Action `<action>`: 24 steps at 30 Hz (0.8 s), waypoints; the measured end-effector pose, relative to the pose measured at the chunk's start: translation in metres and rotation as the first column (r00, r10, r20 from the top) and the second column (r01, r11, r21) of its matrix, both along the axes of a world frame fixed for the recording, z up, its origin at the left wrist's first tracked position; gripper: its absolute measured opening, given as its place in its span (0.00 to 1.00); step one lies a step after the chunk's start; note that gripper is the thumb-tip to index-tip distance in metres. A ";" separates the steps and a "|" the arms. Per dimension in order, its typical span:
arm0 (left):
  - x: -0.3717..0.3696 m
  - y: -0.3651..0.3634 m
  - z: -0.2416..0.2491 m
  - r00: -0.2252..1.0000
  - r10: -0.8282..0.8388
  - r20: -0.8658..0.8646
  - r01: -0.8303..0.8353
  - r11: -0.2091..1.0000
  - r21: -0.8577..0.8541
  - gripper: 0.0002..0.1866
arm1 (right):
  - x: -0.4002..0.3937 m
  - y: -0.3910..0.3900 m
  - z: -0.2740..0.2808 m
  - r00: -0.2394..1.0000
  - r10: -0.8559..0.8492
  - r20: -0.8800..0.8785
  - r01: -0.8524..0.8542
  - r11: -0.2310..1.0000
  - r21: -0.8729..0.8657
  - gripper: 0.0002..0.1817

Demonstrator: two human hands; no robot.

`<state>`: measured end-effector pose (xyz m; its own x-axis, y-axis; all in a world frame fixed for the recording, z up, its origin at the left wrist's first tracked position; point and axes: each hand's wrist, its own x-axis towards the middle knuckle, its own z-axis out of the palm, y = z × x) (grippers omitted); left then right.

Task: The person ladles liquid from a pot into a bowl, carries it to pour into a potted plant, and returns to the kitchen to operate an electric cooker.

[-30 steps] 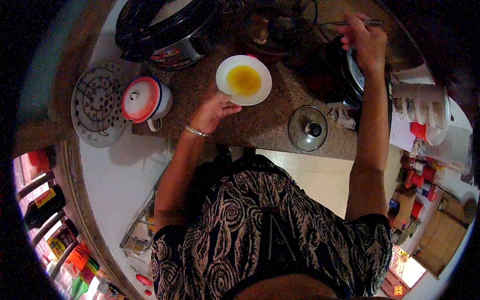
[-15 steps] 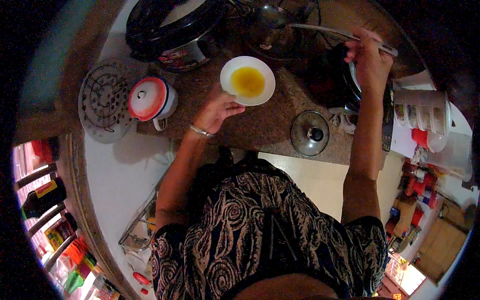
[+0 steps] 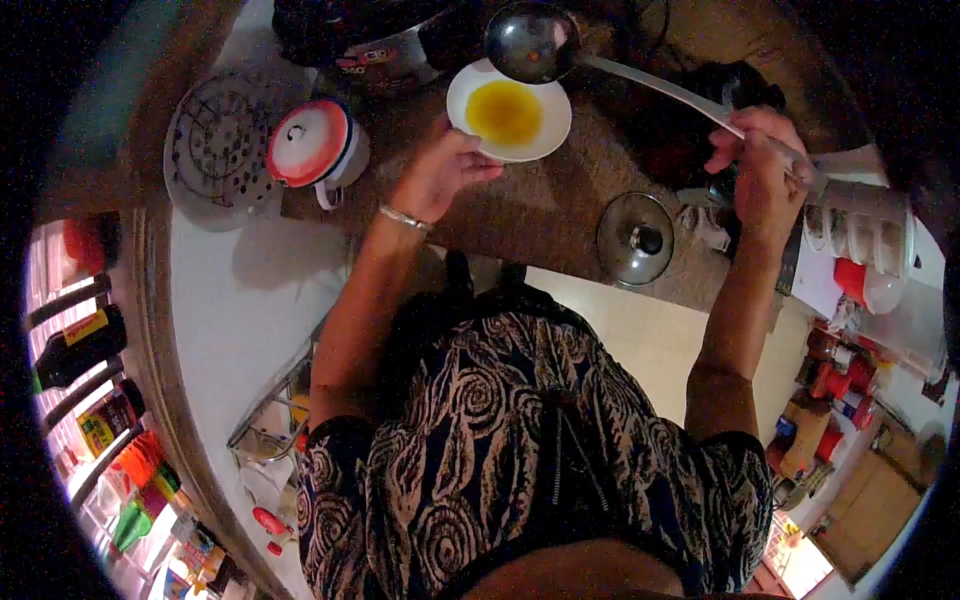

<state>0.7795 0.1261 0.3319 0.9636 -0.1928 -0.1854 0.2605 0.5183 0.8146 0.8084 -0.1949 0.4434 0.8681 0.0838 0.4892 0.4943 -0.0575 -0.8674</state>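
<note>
My left hand (image 3: 447, 172), with a bangle at the wrist, grips the near rim of a small white bowl (image 3: 555, 135). Yellow-orange liquid (image 3: 503, 112) covers the middle of the bowl. In my right hand (image 3: 765, 165) is the long handle of a metal ladle (image 3: 532, 42), fingers closed round its far end. The ladle's dark, shiny cup overlaps the bowl's back rim in this view. Below and to the right, a glass lid (image 3: 637, 238) with a black knob lies on the brown countertop (image 3: 545, 220).
A white lidded pot with a red-edged lid (image 3: 310, 142) stands left of the bowl, beside a perforated round metal plate (image 3: 222, 145). A large dark cooker (image 3: 385, 55) sits at the back. Clear plastic containers (image 3: 860, 235) are at the right, and a crumpled cloth (image 3: 705, 228) lies near the lid.
The ladle's cup has come up out of the dark pot at the back and over to the bowl's far edge. The bowl has shifted slightly away from me and right.
</note>
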 end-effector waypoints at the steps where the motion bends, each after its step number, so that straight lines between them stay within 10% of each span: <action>1: -0.002 0.001 -0.004 1.000 -0.002 0.011 0.002 1.000 0.020 0.23 | -0.007 0.003 -0.008 1.000 0.003 -0.008 -0.003 1.000 -0.001 0.10; 24: -0.005 0.001 -0.123 0.984 -0.016 -0.177 0.016 1.000 -0.003 0.19 | -0.065 0.012 -0.133 0.993 0.016 0.113 0.030 0.919 -0.392 0.08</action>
